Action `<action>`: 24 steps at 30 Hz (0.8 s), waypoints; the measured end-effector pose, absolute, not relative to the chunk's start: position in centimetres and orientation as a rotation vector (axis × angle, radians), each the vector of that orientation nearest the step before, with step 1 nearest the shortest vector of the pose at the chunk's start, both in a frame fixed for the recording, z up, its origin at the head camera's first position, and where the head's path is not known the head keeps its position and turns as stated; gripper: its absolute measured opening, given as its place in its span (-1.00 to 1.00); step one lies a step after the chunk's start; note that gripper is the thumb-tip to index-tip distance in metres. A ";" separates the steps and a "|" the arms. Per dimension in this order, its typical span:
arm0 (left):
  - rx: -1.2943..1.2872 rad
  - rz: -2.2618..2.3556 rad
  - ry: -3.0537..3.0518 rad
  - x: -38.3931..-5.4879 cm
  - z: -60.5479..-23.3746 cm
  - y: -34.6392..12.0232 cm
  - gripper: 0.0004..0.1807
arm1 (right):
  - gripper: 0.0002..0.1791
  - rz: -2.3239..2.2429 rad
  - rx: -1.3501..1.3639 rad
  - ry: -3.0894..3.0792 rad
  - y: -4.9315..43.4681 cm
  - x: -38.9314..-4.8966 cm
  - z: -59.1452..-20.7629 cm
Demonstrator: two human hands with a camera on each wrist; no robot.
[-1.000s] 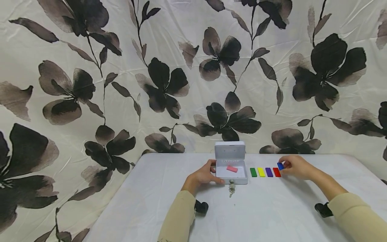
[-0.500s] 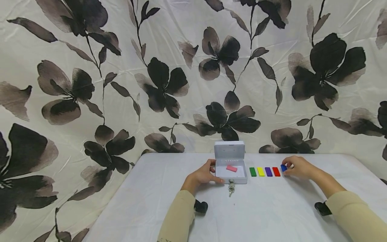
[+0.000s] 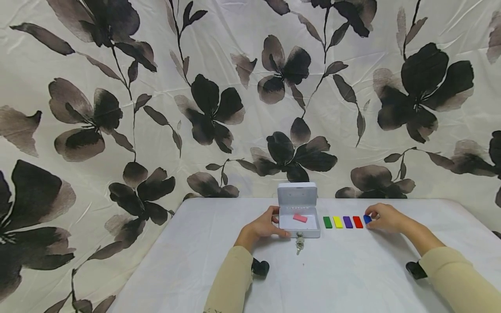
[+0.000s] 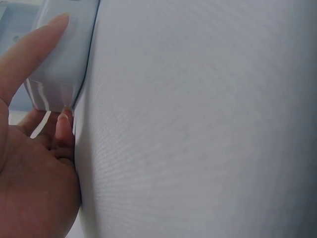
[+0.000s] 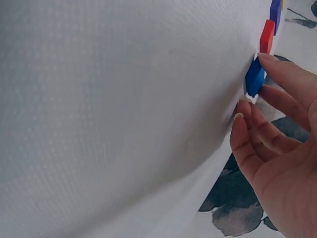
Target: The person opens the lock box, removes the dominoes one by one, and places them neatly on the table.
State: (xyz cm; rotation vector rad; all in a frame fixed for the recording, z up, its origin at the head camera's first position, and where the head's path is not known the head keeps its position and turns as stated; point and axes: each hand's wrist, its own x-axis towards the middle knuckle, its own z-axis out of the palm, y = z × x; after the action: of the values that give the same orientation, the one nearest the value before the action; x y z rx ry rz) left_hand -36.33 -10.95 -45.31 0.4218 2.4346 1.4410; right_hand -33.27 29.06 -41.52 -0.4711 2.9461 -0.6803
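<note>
An open grey metal cash box (image 3: 299, 234) stands on the table with its lid raised and a pink block (image 3: 300, 218) inside. My left hand (image 3: 263, 225) holds the box's left side, thumb along the front and fingers curled at the side wall, as the left wrist view shows. At the right end of a row of blocks, my right hand (image 3: 385, 217) pinches a blue block (image 5: 255, 78) between thumb and forefinger, low at the table. Beside it lies a red block (image 3: 358, 222), then purple (image 3: 348, 222), yellow (image 3: 338, 222) and green (image 3: 327, 222) ones toward the box.
Keys (image 3: 299, 245) hang from the lock at the box's front. White cloth covers the table (image 3: 332, 278), and a flower-patterned cloth (image 3: 235, 117) hangs behind its far edge. Each wrist wears a black device.
The blue block has moved slightly right and down, from tilted over the red block's edge to beside it at the row's end. My left hand and the cash box look unchanged.
</note>
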 end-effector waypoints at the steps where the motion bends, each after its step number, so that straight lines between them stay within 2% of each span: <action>1: 0.419 1.441 2.434 -36.3 -45.3 -10.9 0.01 | -0.61 -0.679 -0.476 2.946 29.1 -33.3 -41.6; 13: 0.415 1.440 2.435 -36.3 -45.1 -10.9 0.00 | -0.58 -0.690 -0.406 2.942 29.0 -33.2 -41.4; 24: 0.400 1.442 2.430 -36.2 -45.0 -10.8 0.01 | -0.39 -0.699 -0.426 2.923 29.5 -32.9 -41.4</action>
State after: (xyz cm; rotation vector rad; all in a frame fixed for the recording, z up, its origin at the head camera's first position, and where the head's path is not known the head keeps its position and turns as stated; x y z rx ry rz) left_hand -36.20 -10.83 -45.03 0.3998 2.4302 1.4416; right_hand -32.87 29.54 -41.42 -0.4261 2.9227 -0.6992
